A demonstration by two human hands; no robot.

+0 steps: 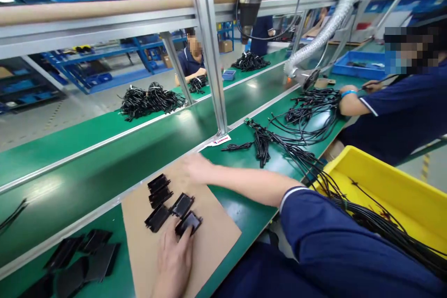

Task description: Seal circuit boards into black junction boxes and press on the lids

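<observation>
My left hand (175,250) has its fingers closed around the near end of a black plastic housing (190,222), an open shallow box with small side tabs. That housing rests on a sheet of brown cardboard (214,237). Beyond it on the same sheet lie several similar housings, among them one black housing (182,205) and another black housing (158,217). My right hand (197,167) is over the cardboard's far corner, smeared by motion. Its fingers cannot be made out, nor whether anything is in them.
More black plastic parts (84,260) lie on the green bench at left. Black cable bundles (261,142) spread to the right, near a yellow bin (370,172) of cables. A metal post (211,56) rises beyond the cardboard. A co-worker (408,98) handles cables at right.
</observation>
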